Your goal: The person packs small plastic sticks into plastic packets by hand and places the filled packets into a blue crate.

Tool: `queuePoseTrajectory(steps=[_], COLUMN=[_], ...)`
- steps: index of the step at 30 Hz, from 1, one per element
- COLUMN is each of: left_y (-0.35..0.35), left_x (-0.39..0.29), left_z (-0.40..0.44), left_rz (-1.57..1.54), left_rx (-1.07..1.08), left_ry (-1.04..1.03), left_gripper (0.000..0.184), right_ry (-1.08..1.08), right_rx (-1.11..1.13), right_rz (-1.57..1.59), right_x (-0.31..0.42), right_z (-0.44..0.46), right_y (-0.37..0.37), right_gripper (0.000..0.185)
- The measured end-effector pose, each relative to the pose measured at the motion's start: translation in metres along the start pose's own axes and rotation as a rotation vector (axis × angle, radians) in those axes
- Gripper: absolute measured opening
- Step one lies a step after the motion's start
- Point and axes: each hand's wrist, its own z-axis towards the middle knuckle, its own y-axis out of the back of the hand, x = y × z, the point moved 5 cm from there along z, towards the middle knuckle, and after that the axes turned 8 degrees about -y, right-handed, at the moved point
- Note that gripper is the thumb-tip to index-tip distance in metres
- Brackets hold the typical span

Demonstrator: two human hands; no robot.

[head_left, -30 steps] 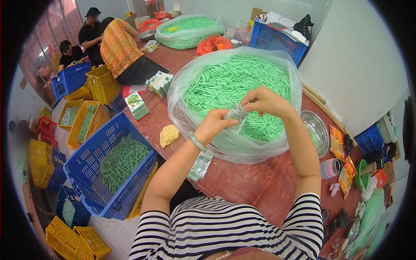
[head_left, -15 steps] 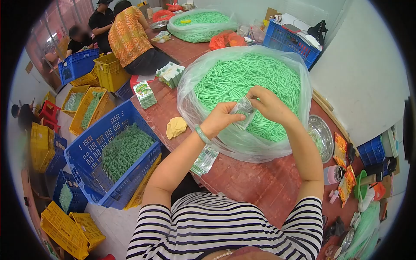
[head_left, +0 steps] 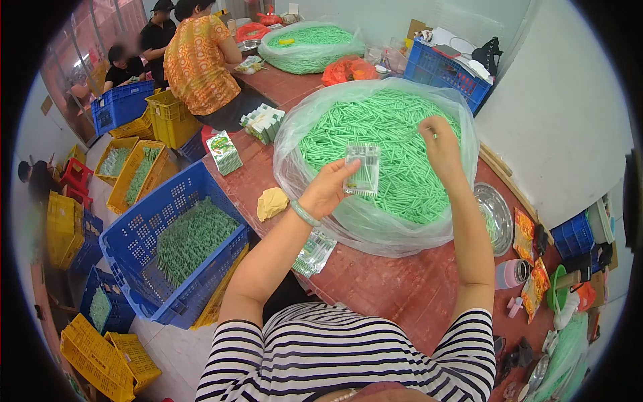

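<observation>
My left hand [head_left: 328, 188] grips a small clear plastic packet [head_left: 362, 170] with printed edges, thumb across its front, held upright over the near side of a big plastic bag. That bag [head_left: 289, 151] stands open on the table, heaped with thin light-green sticks [head_left: 365, 120]. Over the right part of the heap is my right hand [head_left: 443, 149], its thumb and fingers drawn together. Whatever lies between those fingertips is too small to make out. More flat packets [head_left: 315, 253] lie on the table below my left forearm. A folded yellow cloth [head_left: 272, 204] is beside the bag.
Left of the red table [head_left: 375, 288] stands a blue crate [head_left: 144, 231] holding many filled green packets. Stacked printed cards [head_left: 224, 153] sit at the table edge. A metal bowl [head_left: 494, 221] and a bottle [head_left: 512, 273] are at right. Several people work at the far left.
My right hand has left the packet and moved right over the green sticks. My left hand still holds the packet, now turned flat toward me. The person in orange has straightened up.
</observation>
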Motion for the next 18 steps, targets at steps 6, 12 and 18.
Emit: queuePoseTrajectory(steps=[6,12,18], left_y=[0.004,0.008,0.059], left_x=[-0.009,-0.045,-0.106], left_z=[-0.003,-0.036,-0.100], left_rz=[-0.001,0.363,1.009], left_rx=[-0.061,-0.047,-0.034], left_ry=[-0.123,-0.241,-0.354], left_gripper=[0.026,0.030,0.023], right_ry=[-0.348,-0.273,-0.011], right_rx=[0.578,0.797,0.872], right_rz=[0.373,0.347,0.050], right_x=[0.036,0.052,0.129], right_z=[-0.037,-0.052,-0.070], right_y=[-0.053,-0.107,-0.141], right_gripper=[0.027,0.021,0.016])
